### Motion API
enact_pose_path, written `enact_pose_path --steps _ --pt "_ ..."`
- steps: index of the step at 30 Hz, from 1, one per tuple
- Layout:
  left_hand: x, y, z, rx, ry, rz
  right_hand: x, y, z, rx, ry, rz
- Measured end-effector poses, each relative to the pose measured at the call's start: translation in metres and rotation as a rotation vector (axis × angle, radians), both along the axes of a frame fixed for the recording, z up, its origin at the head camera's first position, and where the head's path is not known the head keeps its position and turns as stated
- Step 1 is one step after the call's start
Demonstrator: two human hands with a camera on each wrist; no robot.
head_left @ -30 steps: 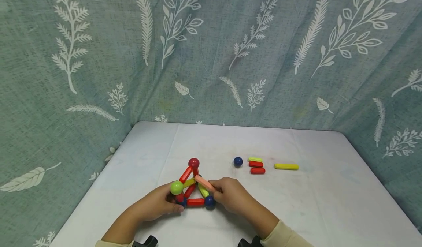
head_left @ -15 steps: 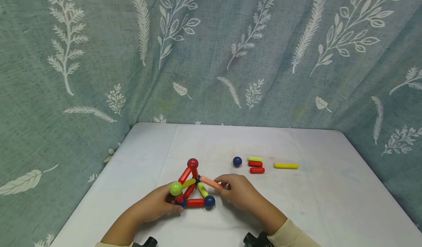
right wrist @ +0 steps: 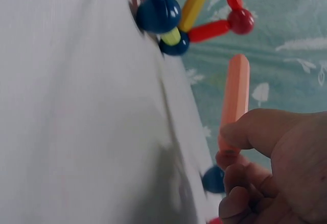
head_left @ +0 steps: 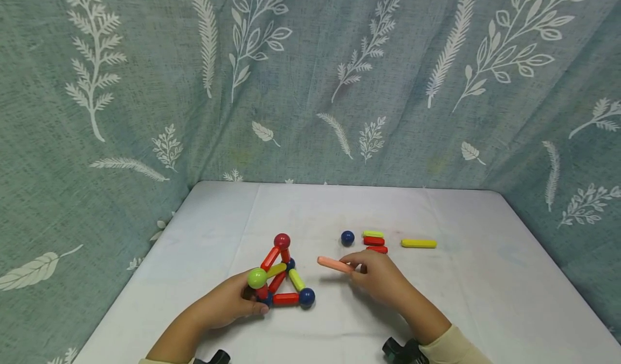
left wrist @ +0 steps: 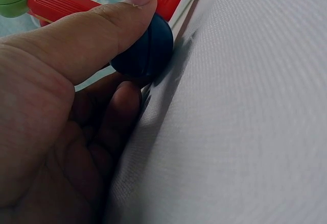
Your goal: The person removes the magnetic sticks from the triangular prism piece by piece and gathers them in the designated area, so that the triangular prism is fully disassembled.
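Observation:
In the head view my left hand [head_left: 230, 302] holds the near-left corner of a frame built of rods and balls. Its thumb and fingers pinch a dark blue ball [left wrist: 148, 50], seen close up in the left wrist view. The frame has red rods [head_left: 286, 299], yellow-green rods [head_left: 296, 280], a red ball [head_left: 282, 241] on top, a green ball [head_left: 257, 278] and other blue balls [head_left: 306, 297]. To the right, my right hand [head_left: 380, 277] pinches a salmon-coloured rod [right wrist: 235, 96] by one end. Its free end points at the frame, apart from it.
Behind the right hand lie a loose blue ball [head_left: 347, 238], a short yellow-green rod [head_left: 373, 234], two red rods [head_left: 374, 241] and a longer yellow rod [head_left: 419, 243]. A white cloth covers the table [head_left: 233, 213]. A leaf-patterned curtain [head_left: 301, 83] hangs behind and at the sides.
My right hand has drawn the salmon rod away from the frame, to the right. The left hand has kept its hold, and the frame stays in about the same place.

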State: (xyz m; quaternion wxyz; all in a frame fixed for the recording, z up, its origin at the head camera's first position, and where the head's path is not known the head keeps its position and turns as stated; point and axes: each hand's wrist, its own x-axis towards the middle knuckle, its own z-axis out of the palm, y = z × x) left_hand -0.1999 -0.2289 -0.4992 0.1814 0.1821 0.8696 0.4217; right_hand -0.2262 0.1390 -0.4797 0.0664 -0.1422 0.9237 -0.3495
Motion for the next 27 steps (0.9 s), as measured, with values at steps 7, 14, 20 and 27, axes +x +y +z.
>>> enact_pose_path --steps 7,14,20,27 --pt "0.000 0.001 0.001 -0.006 0.007 0.002 -0.001 0.023 0.000 -0.007 0.024 -0.069" --pt "0.003 0.002 0.002 -0.017 -0.016 0.028 -0.002 0.048 0.001 0.028 0.051 -0.152" --pt "0.003 0.001 0.001 -0.031 -0.017 0.036 -0.001 0.070 0.000 0.058 0.016 -0.175" --pt "0.001 0.002 0.001 -0.034 -0.035 0.054 -0.001 0.096 0.000 0.065 0.013 -0.217"
